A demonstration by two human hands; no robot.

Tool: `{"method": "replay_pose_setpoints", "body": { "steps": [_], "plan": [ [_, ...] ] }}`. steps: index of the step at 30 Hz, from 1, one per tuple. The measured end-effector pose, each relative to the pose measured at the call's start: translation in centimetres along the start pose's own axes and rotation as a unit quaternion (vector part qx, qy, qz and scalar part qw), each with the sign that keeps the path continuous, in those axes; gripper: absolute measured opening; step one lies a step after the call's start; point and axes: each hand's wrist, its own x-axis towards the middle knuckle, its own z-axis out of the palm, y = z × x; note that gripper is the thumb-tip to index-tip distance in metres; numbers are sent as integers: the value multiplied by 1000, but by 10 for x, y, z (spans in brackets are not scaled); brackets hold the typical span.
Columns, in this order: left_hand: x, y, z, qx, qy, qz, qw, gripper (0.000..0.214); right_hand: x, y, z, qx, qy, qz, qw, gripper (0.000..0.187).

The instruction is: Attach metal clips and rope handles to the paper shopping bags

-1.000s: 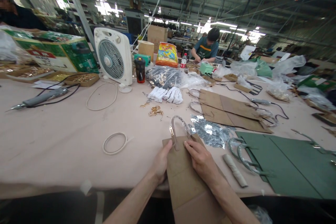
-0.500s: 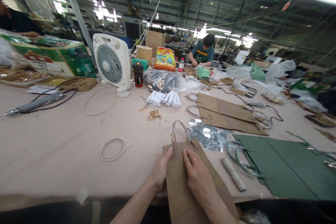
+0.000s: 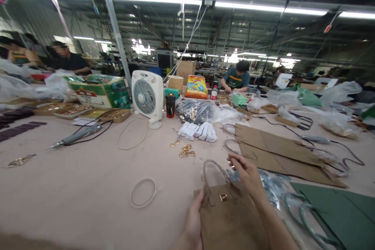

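Observation:
My left hand is closed on the left edge of a brown bag panel, thumb on top. A looped handle in clear wrap rises from the panel's far end. Between the handle ends, a small gold metal fitting shows on the panel. My right hand is raised over the panel's far right corner. Its fingers pinch a small shiny metal piece, mostly hidden and blurred. Beyond and beneath this hand spread thin silvery metal plates.
Brown bag panels and green panels lie to the right. Gold fittings, white cloth bundles, a fan and a tumbler stand farther back. A tape ring and a corded tool lie left. Co-workers sit beyond.
My right hand has lifted off the panel and moved to its far right, now pinching. The gold fitting on the panel has come into sight. The view has tilted up and turned left.

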Motion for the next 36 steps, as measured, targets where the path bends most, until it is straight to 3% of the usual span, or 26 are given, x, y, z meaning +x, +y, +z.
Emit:
{"method": "replay_pose_setpoints", "body": {
  "steps": [3,6,10,15,19,22,25,29,32,34,36],
  "plan": [
    [6,5,-7,13,-30,38,999,74,47,4,41,-11,-101,-14,995,41],
    [8,12,-9,19,-21,51,998,74,78,8,83,-72,-200,-37,977,37],
    [7,16,-7,23,3,69,997,71,96,14,124,-110,-239,-53,963,28],
    [10,15,-9,32,19,85,996,70,95,19,141,-137,-248,-41,958,12],
    [5,8,-6,9,34,22,999,70,87,23,139,-119,-202,-1,972,16],
    [-1,3,1,7,64,-20,998,71,84,25,128,-69,-152,28,986,11],
    [-3,2,6,36,114,12,993,67,84,22,99,-2,-92,49,995,20],
    [2,-3,7,116,166,142,969,61,67,7,31,69,6,60,996,40],
    [7,-10,4,201,196,210,937,76,35,-4,-24,96,60,65,991,47],
    [10,-15,0,320,230,253,883,92,6,-8,-54,137,82,84,984,47],
    [11,-17,-2,476,267,325,772,98,-27,-8,-72,166,96,111,975,45]
  ]
}}
